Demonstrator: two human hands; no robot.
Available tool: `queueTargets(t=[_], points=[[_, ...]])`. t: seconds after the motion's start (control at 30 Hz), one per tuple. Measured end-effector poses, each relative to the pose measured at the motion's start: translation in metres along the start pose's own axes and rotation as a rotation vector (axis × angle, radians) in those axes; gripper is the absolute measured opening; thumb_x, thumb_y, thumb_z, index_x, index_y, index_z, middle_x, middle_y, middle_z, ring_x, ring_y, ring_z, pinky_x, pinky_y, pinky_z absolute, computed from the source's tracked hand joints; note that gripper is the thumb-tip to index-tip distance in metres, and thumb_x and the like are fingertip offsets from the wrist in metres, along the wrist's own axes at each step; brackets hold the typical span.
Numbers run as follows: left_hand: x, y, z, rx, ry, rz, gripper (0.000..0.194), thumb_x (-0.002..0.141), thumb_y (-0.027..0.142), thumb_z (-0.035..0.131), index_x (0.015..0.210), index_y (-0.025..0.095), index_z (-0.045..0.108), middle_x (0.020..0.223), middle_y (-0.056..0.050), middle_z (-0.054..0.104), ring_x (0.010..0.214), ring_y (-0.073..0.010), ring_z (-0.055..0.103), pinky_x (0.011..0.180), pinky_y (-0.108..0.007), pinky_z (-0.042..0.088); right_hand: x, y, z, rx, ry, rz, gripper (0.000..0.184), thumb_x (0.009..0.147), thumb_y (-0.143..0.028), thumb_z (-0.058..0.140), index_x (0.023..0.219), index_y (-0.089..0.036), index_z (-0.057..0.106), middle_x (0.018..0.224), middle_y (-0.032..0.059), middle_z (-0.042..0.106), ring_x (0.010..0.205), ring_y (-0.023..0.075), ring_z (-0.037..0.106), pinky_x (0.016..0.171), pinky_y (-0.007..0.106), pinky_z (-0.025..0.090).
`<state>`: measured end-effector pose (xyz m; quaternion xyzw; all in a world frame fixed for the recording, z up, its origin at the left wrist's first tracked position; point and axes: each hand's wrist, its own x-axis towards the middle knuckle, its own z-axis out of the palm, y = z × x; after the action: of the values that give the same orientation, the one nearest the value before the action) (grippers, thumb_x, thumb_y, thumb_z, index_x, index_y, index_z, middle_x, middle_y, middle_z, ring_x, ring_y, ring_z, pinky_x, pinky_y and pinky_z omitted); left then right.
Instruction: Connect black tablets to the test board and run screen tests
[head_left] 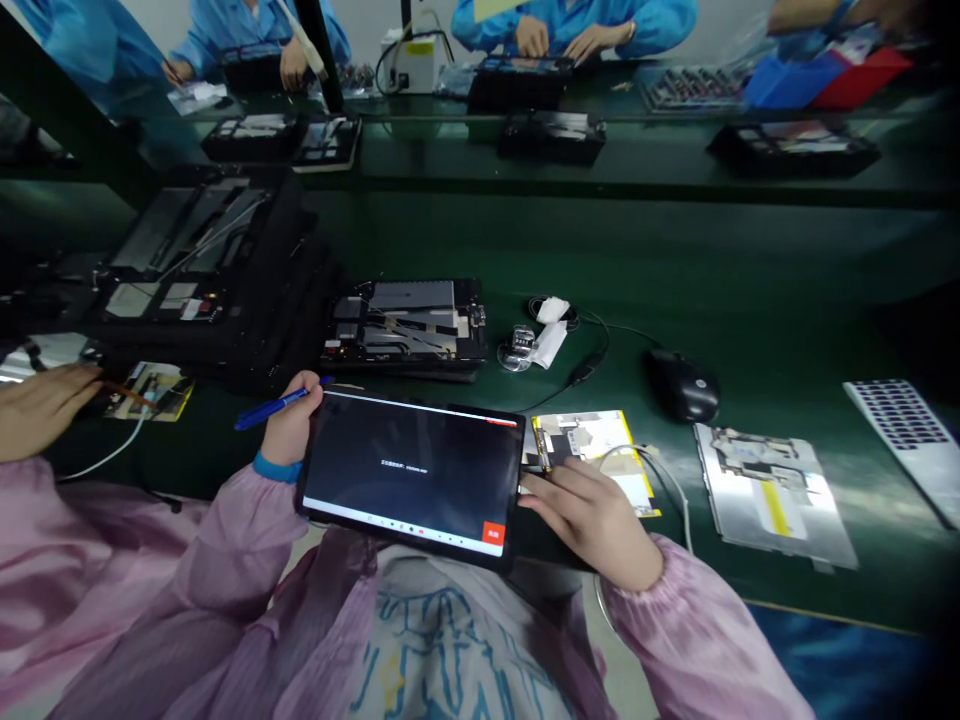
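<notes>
My left hand [289,425] is closed around the left edge of a tablet [409,475], with a blue pen [271,406] tucked between its fingers. The tablet is tilted up toward me above my lap. Its screen is lit, dark with a small line of text and a red button at the lower right. At the tablet's right edge, my right hand [592,515] pinches a small light-coloured cable plug [521,489]; the fingers cover most of it. Behind this hand lies a board with yellow edges [626,430], and a white cable [679,490] loops beside it.
Stacked black tablet housings [187,260] stand at left, near an opened tablet [412,320]. A mouse [682,385], metal panel [776,495] and keyboard [904,430] lie right. A co-worker's hand [45,405] is at far left; others work beyond the shelf [637,160].
</notes>
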<state>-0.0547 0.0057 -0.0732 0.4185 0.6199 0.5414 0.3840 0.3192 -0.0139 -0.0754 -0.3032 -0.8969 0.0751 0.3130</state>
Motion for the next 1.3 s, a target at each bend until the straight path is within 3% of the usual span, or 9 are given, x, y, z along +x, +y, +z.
queueTargets(t=[0.17,0.47,0.8,1.13,1.3], points=[[0.001,0.002,0.001,-0.013,0.023,-0.079,0.023,0.071,0.03,0.062,0.072,0.022,0.04,0.058,0.004,0.037,0.054,-0.0138,0.04,0.052,-0.024,0.033,0.006,-0.008,-0.002,0.011,-0.08,0.074,0.014,0.092,-0.016,0.049,0.101,-0.012,0.059,0.089,0.0111,0.064,0.081,0.019,0.058,0.071,0.033,0.053],[-0.001,0.009,0.008,-0.048,0.071,-0.078,0.024,0.067,0.029,0.063,0.069,0.021,0.041,0.058,0.005,0.037,0.051,-0.0112,0.037,0.049,-0.023,0.029,0.01,0.002,-0.005,0.065,-0.112,-0.021,0.017,0.095,-0.022,0.042,0.097,-0.015,0.057,0.079,0.0085,0.063,0.072,0.0182,0.06,0.064,0.031,0.054],[-0.001,0.007,0.004,-0.023,0.055,-0.072,0.022,0.07,0.029,0.063,0.069,0.021,0.043,0.057,0.004,0.038,0.051,-0.0112,0.037,0.049,-0.023,0.028,0.009,0.006,0.001,0.096,-0.025,-0.088,0.015,0.095,-0.022,0.045,0.097,-0.014,0.058,0.07,0.0056,0.061,0.064,0.0148,0.057,0.058,0.027,0.051],[-0.002,0.013,0.009,-0.102,0.026,-0.117,0.027,0.066,0.031,0.064,0.07,0.022,0.04,0.055,0.005,0.042,0.049,-0.012,0.041,0.048,-0.023,0.03,0.005,0.009,0.005,0.186,-0.005,-0.031,0.013,0.094,-0.024,0.048,0.096,-0.016,0.059,0.071,0.0044,0.062,0.064,0.0137,0.057,0.057,0.026,0.049],[-0.002,0.015,0.011,-0.045,0.061,-0.099,0.024,0.066,0.029,0.063,0.069,0.022,0.04,0.055,0.005,0.04,0.048,-0.0115,0.039,0.047,-0.024,0.028,0.007,0.007,0.0,0.17,-0.096,0.07,0.013,0.093,-0.022,0.05,0.093,-0.016,0.061,0.078,0.0064,0.063,0.073,0.0159,0.056,0.065,0.03,0.049]])
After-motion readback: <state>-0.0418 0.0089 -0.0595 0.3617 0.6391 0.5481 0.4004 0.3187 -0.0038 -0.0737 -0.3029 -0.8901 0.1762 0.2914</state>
